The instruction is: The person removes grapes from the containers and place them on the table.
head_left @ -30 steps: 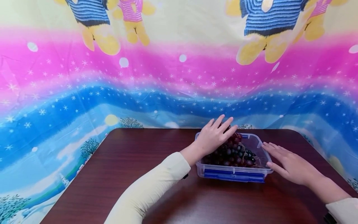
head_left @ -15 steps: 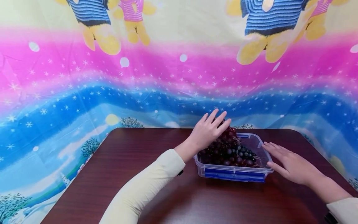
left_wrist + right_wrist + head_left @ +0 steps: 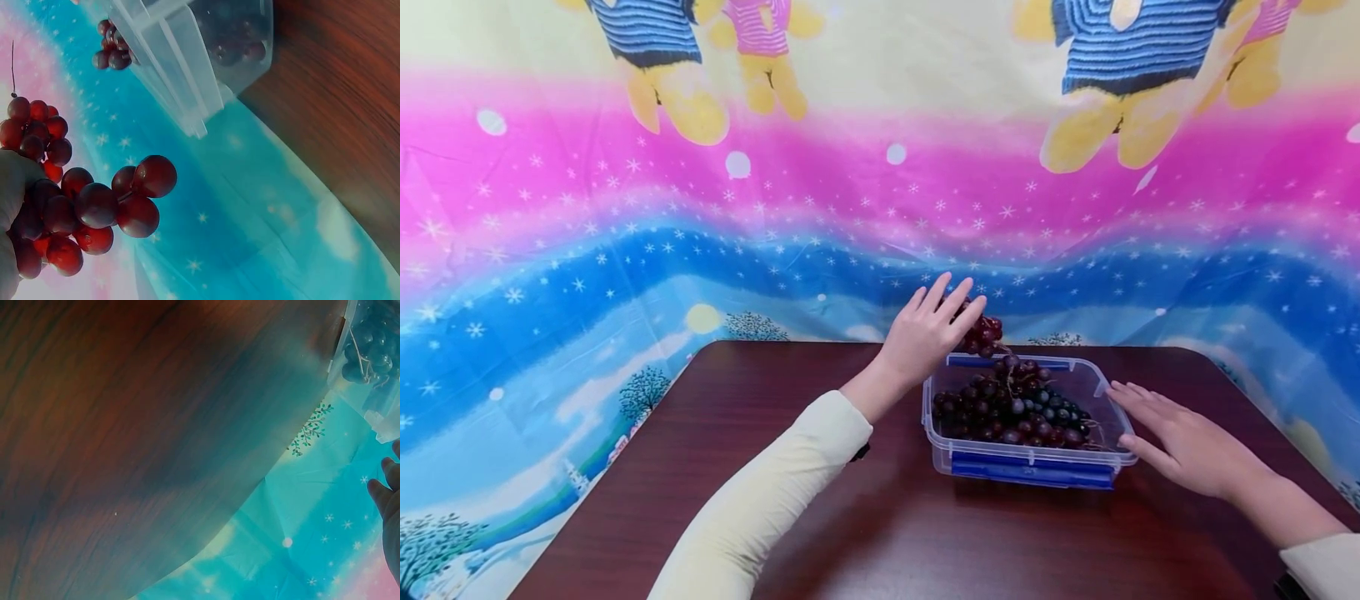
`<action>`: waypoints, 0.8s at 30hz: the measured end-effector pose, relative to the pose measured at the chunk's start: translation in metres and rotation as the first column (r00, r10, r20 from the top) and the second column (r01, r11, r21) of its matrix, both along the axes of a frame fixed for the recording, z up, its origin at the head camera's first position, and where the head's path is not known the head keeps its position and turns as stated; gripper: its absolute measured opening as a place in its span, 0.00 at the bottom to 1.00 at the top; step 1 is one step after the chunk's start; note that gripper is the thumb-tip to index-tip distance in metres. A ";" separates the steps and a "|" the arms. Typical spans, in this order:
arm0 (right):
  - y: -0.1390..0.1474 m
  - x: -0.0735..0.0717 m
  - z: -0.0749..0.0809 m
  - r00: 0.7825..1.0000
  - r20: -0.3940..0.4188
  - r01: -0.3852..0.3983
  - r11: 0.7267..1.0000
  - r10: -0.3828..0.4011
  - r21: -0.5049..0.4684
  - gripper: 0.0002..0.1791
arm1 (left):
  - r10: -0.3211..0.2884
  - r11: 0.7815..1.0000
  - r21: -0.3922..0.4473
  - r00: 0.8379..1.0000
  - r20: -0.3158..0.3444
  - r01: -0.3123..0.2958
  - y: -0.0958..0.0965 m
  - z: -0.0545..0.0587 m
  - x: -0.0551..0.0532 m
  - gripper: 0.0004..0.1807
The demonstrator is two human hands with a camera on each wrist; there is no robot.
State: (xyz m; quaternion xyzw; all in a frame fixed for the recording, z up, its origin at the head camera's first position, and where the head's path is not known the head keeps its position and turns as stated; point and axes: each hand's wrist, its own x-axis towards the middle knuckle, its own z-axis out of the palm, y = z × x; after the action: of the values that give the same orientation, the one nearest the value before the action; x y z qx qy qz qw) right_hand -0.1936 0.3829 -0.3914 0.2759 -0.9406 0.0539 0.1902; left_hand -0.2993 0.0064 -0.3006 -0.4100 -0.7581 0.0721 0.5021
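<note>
A bunch of red grapes [image 3: 94, 206] hangs from my left hand [image 3: 920, 337], raised above the back left of a clear plastic container [image 3: 1030, 457] with blue clips. In the left wrist view, my fingers [image 3: 12, 194] grip the bunch at the frame's left edge. More dark grapes [image 3: 1015, 408] lie heaped inside the container, and some rise close under the lifted bunch. At the container's right side my right hand [image 3: 1180, 437] rests its straight fingers by the rim, thumb at the near right corner. The right wrist view catches only a few of those fingers [image 3: 390, 481].
The container stands on a dark brown wooden table [image 3: 760, 450] with rounded back corners. Right behind the table hangs a printed cloth backdrop [image 3: 820, 192] with bears and snowflakes.
My left hand has moved up and to the left, lifting the red grapes out of the heap and above the container. My right hand has stayed at the container's side.
</note>
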 end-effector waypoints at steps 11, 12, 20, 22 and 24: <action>0.000 0.000 -0.001 1.000 -0.002 0.005 1.000 -0.005 -0.001 0.38 | 0.015 0.997 0.079 1.000 0.025 -0.017 -0.030 -0.001 -0.012 0.21; 0.000 -0.001 -0.001 1.000 -0.004 0.003 1.000 -0.003 0.000 0.38 | 0.022 0.996 0.084 0.999 0.028 -0.024 -0.032 -0.002 -0.014 0.21; 0.001 -0.003 0.000 1.000 -0.022 -0.014 1.000 0.015 0.024 0.38 | 0.070 0.994 0.084 0.994 0.085 -0.077 -0.054 -0.009 -0.020 0.24; 0.002 -0.003 0.000 0.999 -0.027 -0.015 1.000 0.016 0.027 0.38 | 0.083 0.993 0.079 0.991 0.102 -0.092 -0.059 -0.012 -0.021 0.25; 0.002 -0.004 0.000 0.999 -0.037 -0.021 0.999 0.022 0.028 0.39 | 0.098 0.992 0.073 0.988 0.118 -0.107 -0.063 -0.015 -0.022 0.26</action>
State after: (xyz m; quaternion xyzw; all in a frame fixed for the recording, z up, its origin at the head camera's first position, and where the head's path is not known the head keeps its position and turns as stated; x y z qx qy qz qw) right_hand -0.1972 0.3849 -0.3910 0.2897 -0.9345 0.0375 0.2034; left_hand -0.3214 -0.0564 -0.3155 -0.3540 -0.8077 0.0443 0.4694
